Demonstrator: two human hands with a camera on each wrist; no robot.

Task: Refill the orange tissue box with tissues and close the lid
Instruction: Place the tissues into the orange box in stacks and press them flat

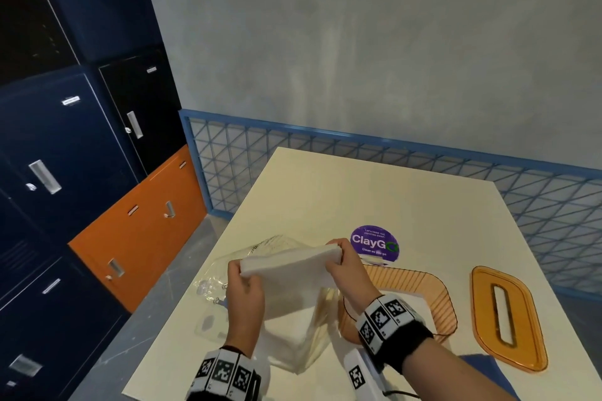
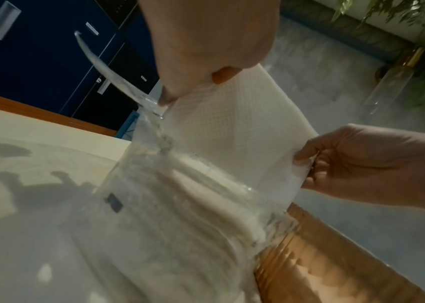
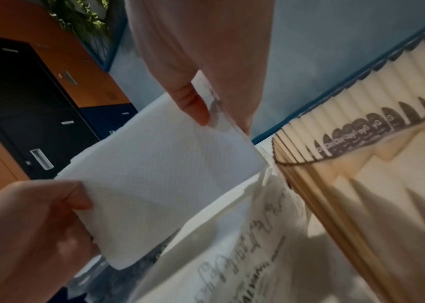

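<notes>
Both hands hold a stack of white tissues by its ends, above the table. My left hand pinches the left end and my right hand pinches the right end. Below the stack, a clear plastic tissue pack stands open with more tissues inside. The ribbed orange tissue box sits open just right of the pack, with something white in it. Its orange slotted lid lies flat further right. The left wrist view shows the stack over the pack. The right wrist view shows the stack beside the box.
The cream table carries a purple round sticker behind the box. A blue mesh rail runs along the far edge. Dark blue and orange lockers stand across a floor gap at the left.
</notes>
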